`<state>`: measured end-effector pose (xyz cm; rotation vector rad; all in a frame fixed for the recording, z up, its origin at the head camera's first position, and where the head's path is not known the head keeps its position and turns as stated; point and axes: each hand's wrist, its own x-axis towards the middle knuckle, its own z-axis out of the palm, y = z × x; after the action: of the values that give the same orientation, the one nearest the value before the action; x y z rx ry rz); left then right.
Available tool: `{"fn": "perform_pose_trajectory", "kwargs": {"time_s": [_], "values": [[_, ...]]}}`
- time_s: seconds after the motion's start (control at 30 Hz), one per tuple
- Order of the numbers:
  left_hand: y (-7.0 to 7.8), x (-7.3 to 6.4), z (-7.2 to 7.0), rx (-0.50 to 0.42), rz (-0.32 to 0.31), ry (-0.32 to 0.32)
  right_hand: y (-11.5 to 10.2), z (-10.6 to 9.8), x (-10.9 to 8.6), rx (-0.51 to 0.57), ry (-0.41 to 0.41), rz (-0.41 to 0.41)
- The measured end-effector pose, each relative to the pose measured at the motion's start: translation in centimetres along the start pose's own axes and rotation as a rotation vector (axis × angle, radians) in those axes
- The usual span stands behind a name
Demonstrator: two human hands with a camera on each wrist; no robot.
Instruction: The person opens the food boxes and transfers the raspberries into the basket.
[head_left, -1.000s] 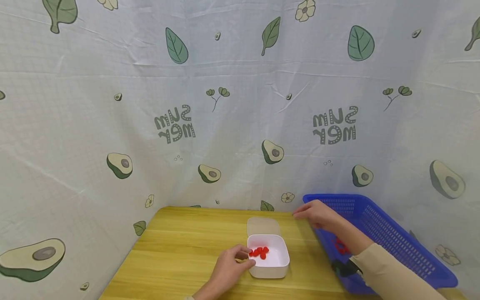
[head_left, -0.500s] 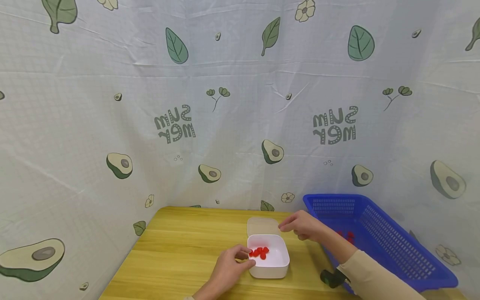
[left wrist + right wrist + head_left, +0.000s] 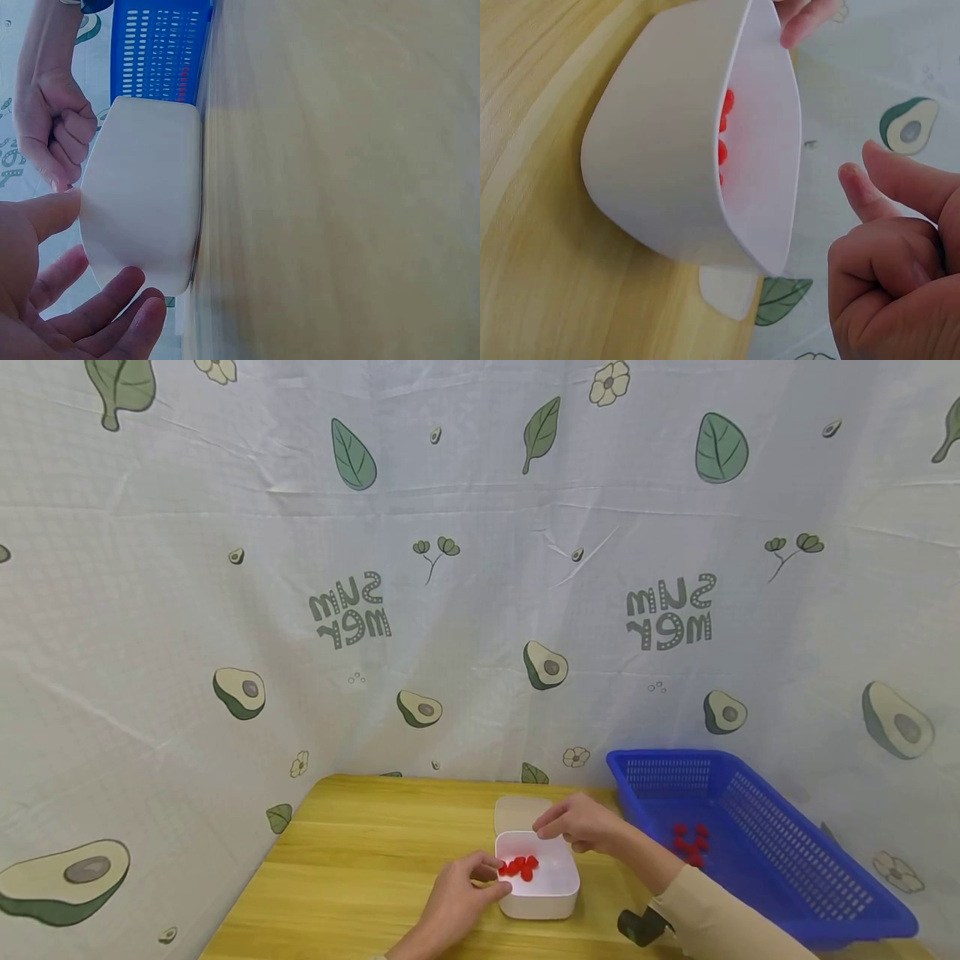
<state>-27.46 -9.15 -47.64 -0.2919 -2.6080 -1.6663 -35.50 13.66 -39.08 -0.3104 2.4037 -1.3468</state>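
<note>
A small white box [image 3: 540,900] with its top uncovered stands on the wooden table, several small red pieces [image 3: 520,865] lying in its left part. My left hand [image 3: 461,893] holds the box at its left side, thumb and fingers curved about the rim and wall. Over the far right part of the box is my right hand [image 3: 588,822]. In the right wrist view, that hand's thumb and index finger point toward each other, the other fingers curled. One fingertip [image 3: 849,174] looks reddish; I cannot tell whether a piece is held there.
A blue perforated basket [image 3: 780,868] stands to the right, with several more red pieces [image 3: 691,843] on its floor. Behind the box, a flat translucent lid [image 3: 517,812] lies on the wooden table [image 3: 390,835]. A printed curtain [image 3: 480,568] hangs along the table's far edge.
My right hand has moved left and nearer, from the basket's left edge to above the box. The left hand and the box have stayed put.
</note>
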Motion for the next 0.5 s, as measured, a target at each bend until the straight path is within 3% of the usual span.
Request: {"fn": "perform_pose_trajectory", "kwargs": {"time_s": [0.5], "values": [[-0.1, 0.0, 0.0, 0.004, 0.011, 0.003, 0.3, 2.6, 1.1, -0.013, -0.070, -0.003]]}}
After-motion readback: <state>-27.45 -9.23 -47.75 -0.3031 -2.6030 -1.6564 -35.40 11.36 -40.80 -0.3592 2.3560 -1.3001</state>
